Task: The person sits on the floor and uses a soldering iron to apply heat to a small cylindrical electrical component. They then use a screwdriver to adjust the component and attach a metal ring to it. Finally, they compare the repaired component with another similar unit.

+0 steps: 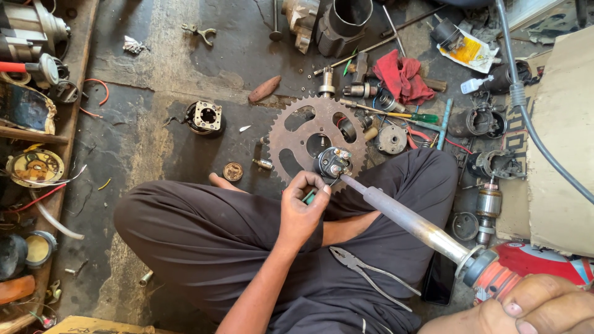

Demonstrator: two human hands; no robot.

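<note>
Here the person sits cross-legged on a grimy concrete floor (154,142), dark trousers filling the lower middle of the view. The left hand (301,207) is clenched around something small with a green tip that peeks out by the fingers, just below a small round electrical part (333,162) with metal terminals; what exactly it pinches I cannot tell. That round part rests on a large rusty sprocket (315,143), which lies flat on the floor just in front of the knees. The right hand (544,306), at the bottom right corner, grasps the orange handle of a big soldering iron (421,227), whose long metal shaft runs up and left across the right leg until its tip touches the round part. A pair of pliers (365,272) lies on the lap, between the two hands, untouched. Beyond the sprocket sit a red rag (402,77), a green-handled screwdriver (396,114), several round motor housings (479,122) and a steel tube (348,18). To the left of the sprocket a small square-flanged part (205,116) stands alone, and a small round cap (232,171) lies near the left knee. A grey cable (532,124) curves down the right side over a sheet of cardboard (566,136).
</note>
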